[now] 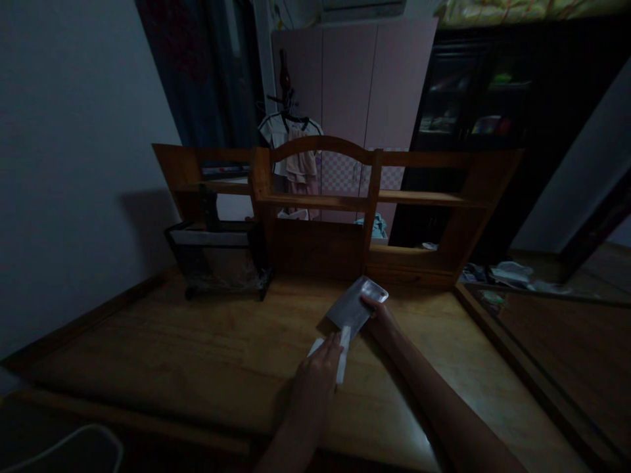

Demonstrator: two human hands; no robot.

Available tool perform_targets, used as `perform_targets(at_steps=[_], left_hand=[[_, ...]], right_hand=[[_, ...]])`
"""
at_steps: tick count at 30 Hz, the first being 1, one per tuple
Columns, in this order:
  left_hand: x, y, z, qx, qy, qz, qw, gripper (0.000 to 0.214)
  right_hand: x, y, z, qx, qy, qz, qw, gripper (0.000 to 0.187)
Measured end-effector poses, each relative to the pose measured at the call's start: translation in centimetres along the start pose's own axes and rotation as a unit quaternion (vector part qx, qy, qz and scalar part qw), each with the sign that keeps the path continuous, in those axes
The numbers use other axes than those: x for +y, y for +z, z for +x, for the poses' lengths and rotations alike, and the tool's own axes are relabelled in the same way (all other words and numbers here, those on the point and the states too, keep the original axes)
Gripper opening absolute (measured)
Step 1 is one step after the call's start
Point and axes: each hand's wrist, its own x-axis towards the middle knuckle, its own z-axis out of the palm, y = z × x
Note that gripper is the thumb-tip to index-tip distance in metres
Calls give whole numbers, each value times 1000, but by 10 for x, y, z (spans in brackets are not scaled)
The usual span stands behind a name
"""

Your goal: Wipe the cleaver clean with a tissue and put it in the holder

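A flat silver rectangular object with rounded corners [355,302], like a phone or small metal case, is tilted up off the wooden desk [197,348]. My right hand [380,320] grips its right edge with curled fingers. My left hand [318,371] presses a white cloth or tissue [342,358] against the lower end of the silver object, fingers held together over the cloth.
A wooden shelf unit [320,197] stands at the back of the desk. A dark wire rack [217,256] sits at its left. A pink wardrobe [355,85] and hanging clothes [296,151] are behind. A second wooden surface [566,348] lies to the right. The room is dim.
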Motion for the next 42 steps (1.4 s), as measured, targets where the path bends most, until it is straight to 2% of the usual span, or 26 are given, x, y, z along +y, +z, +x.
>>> perform_targets(at_steps=[4, 9, 16, 21, 26, 33, 42], left_hand=[[6, 2, -5, 3, 2, 60, 998, 67], [7, -3, -14, 25, 44, 92, 994, 82], [-2, -9, -15, -5, 70, 66, 995, 78], [-18, -12, -21, 0, 143, 1, 990, 77], [-24, -19, -22, 3, 137, -16, 990, 68], [-18, -30, -5, -24, 93, 29, 995, 47], [-21, -29, 0, -41, 59, -4, 997, 40]], right_hand=[[0, 0, -1, 4, -3, 2, 1000, 7], [0, 1, -1, 0, 1, -1, 1000, 8], [1, 0, 0, 13, -10, -12, 1000, 10], [2, -1, 2, 0, -10, -6, 1000, 12], [1, 0, 2, 13, -12, -2, 1000, 10], [2, -3, 4, 4, -18, 4, 1000, 10], [4, -4, 5, -2, -32, 2, 999, 11]])
